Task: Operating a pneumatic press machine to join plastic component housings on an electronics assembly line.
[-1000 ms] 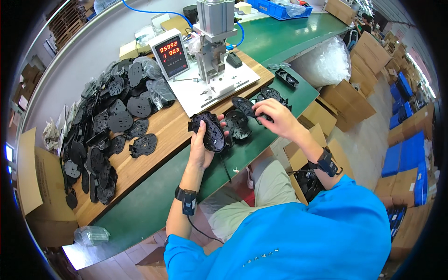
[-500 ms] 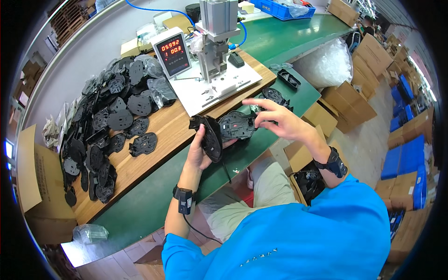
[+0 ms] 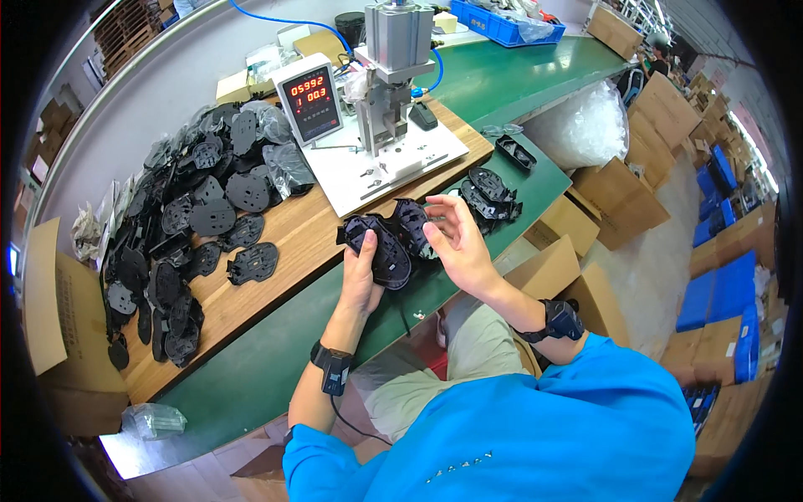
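Note:
My left hand [image 3: 362,276] is closed around a black plastic mouse shell [image 3: 386,261], its ribbed hollow inside turned up and its thumb on the near left edge. Right behind it stands a second black piece, a mouse base [image 3: 411,219], tilted up; its lower part is hidden by the shell. My right hand [image 3: 458,238] has its thumb and fingertips at that base's right edge, the fingers curved round it. A thin dark cable [image 3: 405,314] hangs below the pieces. Several more black mouse parts [image 3: 488,194] lie on the green table to the right of my right hand.
A press machine [image 3: 397,109] on a white plate, with a red-digit display box [image 3: 310,98], stands ahead on a wooden board [image 3: 314,226]. A large heap of black shells [image 3: 201,188] lies left. Cardboard boxes [image 3: 615,201] stand right, a blue crate [image 3: 510,25] far back.
The base has tilted up from lying flat behind the shell. My right hand has come left and down from above the loose parts to the base's edge. The shell's inside faces up more.

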Motion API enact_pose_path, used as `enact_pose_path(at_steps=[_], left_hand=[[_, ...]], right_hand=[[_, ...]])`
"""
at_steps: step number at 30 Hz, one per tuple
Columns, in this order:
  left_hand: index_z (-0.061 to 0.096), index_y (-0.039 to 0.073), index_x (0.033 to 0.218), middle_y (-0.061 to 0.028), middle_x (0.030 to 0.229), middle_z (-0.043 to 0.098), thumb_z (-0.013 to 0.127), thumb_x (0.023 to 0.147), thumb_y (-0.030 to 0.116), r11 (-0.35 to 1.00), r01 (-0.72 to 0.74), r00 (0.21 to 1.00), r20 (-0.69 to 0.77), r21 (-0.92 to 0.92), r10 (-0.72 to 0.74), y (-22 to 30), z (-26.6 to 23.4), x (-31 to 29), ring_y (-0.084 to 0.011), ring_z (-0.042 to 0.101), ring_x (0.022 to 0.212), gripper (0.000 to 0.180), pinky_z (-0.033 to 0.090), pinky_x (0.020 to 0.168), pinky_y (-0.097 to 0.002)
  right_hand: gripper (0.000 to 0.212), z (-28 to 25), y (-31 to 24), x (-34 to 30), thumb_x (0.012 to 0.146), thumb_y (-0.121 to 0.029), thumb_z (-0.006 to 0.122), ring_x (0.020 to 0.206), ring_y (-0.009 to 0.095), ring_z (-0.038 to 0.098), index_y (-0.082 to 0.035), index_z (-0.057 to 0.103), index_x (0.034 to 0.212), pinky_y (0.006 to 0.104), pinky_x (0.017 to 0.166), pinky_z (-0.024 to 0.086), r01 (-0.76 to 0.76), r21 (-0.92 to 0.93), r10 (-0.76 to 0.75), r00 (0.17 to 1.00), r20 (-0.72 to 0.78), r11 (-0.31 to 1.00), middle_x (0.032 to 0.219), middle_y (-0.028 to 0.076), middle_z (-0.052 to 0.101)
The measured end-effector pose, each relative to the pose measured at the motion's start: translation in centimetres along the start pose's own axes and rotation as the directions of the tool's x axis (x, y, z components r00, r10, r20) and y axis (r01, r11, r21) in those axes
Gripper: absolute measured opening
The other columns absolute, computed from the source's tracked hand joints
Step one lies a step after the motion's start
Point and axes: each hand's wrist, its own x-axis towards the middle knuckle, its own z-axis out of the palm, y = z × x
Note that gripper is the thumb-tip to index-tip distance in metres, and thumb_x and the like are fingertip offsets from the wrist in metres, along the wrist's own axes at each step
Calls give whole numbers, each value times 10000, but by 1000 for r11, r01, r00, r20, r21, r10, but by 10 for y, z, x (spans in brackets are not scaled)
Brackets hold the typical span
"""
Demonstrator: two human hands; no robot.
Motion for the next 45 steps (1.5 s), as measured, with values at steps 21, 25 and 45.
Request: enact_pose_path(at_steps=[21, 25, 45], left_hand=[[607, 64, 1301, -46, 1153, 705, 723, 1068, 354, 998, 35, 999, -23, -42, -36, 0, -3, 9, -153, 703, 1029, 389, 607, 927, -354], [607, 64, 1291, -41, 1144, 700, 725, 1068, 353, 996, 68, 996, -46, -63, -71, 2, 1, 4, -145, 697, 1019, 385, 603, 922, -350], [625, 61, 1280, -43, 1142, 710, 721, 1068, 368, 999, 39, 999, 21, 12, -39, -1, 0, 9, -145, 705, 1009, 385, 612, 896, -347]], right_hand=[[282, -116, 97, 372, 1094, -49, 541, 1004, 151, 703, -5, 740, 1289, 318, 899, 553, 10, -344, -54, 991, -119, 939, 1131, 77, 782], [283, -113, 111, 379, 1038, -113, 628, 1039, 227, 735, 5, 747, 1266, 359, 960, 544, 29, -438, -137, 966, -217, 898, 1149, 136, 796], [976, -102, 82, 305, 809, -237, 870, 1520, 406, 412, -36, 377, 1627, 454, 1277, 345, 380, -765, -337, 914, 225, 521, 1619, 268, 401]])
